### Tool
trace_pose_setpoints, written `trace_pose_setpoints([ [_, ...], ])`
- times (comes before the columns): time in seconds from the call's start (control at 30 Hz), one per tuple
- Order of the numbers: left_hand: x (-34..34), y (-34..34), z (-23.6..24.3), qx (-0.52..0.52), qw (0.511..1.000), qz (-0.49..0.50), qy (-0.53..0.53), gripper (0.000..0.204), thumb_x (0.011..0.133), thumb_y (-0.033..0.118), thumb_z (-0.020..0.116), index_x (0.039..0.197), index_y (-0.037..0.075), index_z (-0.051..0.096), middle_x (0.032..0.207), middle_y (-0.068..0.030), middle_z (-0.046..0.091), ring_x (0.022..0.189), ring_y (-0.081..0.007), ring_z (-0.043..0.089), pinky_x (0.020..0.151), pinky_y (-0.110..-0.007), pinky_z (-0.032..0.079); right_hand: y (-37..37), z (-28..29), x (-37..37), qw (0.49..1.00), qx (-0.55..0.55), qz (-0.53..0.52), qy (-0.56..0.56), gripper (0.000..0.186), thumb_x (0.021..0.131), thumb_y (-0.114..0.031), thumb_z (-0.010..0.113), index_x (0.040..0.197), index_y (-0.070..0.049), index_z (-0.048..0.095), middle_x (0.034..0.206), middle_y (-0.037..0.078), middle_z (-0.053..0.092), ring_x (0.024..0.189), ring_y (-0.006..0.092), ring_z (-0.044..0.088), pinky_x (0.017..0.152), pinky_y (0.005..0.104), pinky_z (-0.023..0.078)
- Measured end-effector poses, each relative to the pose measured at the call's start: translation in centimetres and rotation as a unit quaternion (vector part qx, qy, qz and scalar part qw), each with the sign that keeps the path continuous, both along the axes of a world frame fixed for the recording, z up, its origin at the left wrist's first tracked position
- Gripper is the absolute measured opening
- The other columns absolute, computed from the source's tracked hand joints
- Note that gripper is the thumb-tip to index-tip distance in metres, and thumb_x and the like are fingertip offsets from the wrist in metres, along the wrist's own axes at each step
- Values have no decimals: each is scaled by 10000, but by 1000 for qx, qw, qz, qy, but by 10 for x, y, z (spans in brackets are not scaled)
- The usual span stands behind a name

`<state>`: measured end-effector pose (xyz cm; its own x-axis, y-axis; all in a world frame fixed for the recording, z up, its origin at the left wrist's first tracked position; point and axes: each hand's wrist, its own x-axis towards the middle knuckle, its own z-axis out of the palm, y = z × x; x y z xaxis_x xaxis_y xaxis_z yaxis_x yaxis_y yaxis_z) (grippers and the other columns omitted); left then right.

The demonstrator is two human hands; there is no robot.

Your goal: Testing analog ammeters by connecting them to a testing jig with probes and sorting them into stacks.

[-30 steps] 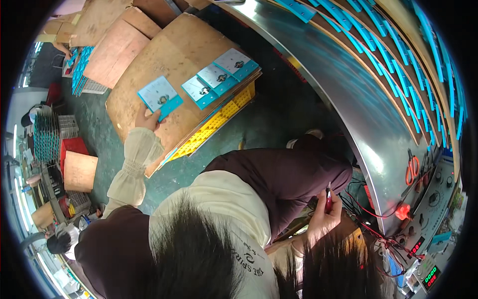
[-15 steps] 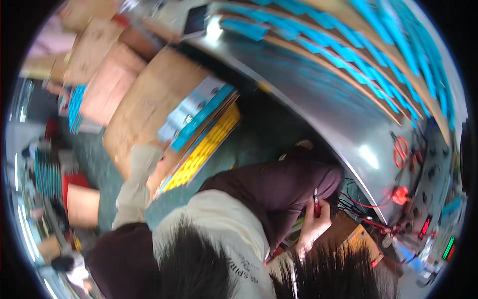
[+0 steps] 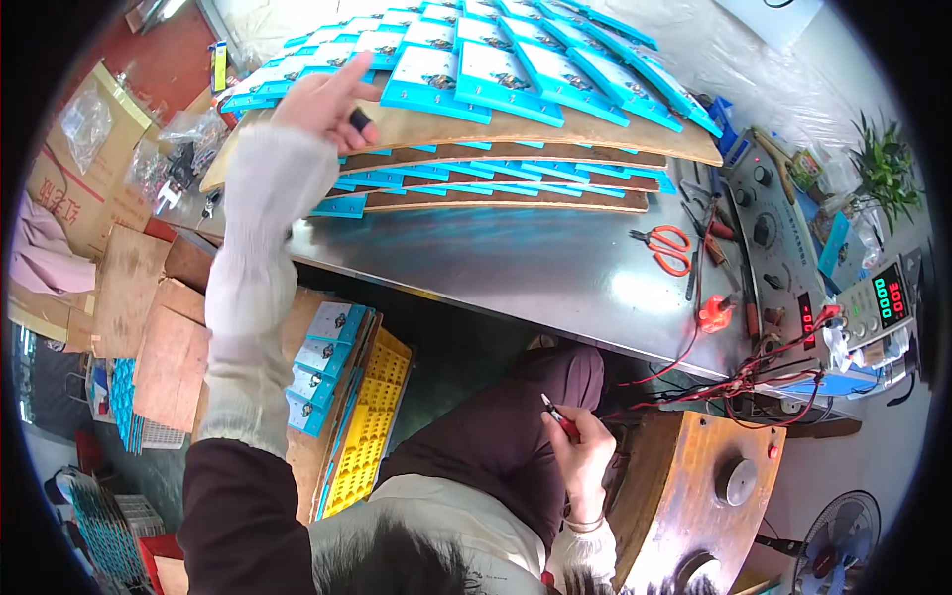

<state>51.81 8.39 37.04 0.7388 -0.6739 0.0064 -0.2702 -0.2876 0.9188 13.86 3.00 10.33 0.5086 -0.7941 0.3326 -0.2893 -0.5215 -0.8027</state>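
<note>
My left hand (image 3: 332, 104) reaches out over the left end of the stacked wooden boards (image 3: 555, 134). Its fingers are apart, and a black band or cover sits on one of them. Beside its fingertips, rows of flat blue-and-white pieces (image 3: 426, 74) overlap on the top board; whether a finger touches one, I cannot tell. Near my lap, my right hand (image 3: 585, 446) is closed around a small red-handled tool (image 3: 565, 424) with a pale metal tip pointing up and left. The tool's exact kind does not show.
Orange-handled pliers (image 3: 669, 248) and a red bottle (image 3: 714, 313) stand out on the metal bench (image 3: 476, 268). Red and black leads run from a power supply (image 3: 878, 302). More blue pieces (image 3: 322, 357) lie on boards over a yellow crate (image 3: 367, 426) at left. A fan (image 3: 838, 545) stands low right.
The view has swung from the left floor side to the bench. My left arm has moved from the lower stack up to the bench boards. My right hand still grips the red-handled tool.
</note>
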Motion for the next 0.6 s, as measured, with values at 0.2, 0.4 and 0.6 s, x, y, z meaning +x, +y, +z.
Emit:
trace_pose_setpoints([
  [0.2, 6, -17, -18, 8, 998, -67, 9, 395, 890, 375, 649, 1030, 9, 601, 826, -87, 689, 614, -83, 619, 610, -184, 524, 6, -34, -48, 994, 58, -83, 38, 180, 746, -80, 786, 869, -1, 681, 700, 70, 670, 599, 83, 599, 566, 236, 483],
  [0.4, -43, 75, -116, -263, 965, 3, -24, 366, 935, 159, 572, 1260, 23, 473, 1010, -158, 666, 781, -183, 673, 658, -238, 524, 18, -38, -77, 975, 127, -158, 93, 207, 717, -128, 809, 846, -17, 689, 703, 114, 673, 601, 179, 650, 579, 293, 509],
  [0.6, -131, 36, -221, -215, 932, -156, 246, 446, 948, 178, 527, 1329, -18, 406, 1086, -153, 628, 892, -232, 645, 748, -319, 509, 16, 4, -20, 989, 83, -109, 53, 183, 721, -64, 791, 840, -6, 665, 736, 104, 650, 634, 168, 628, 590, 273, 496],
])
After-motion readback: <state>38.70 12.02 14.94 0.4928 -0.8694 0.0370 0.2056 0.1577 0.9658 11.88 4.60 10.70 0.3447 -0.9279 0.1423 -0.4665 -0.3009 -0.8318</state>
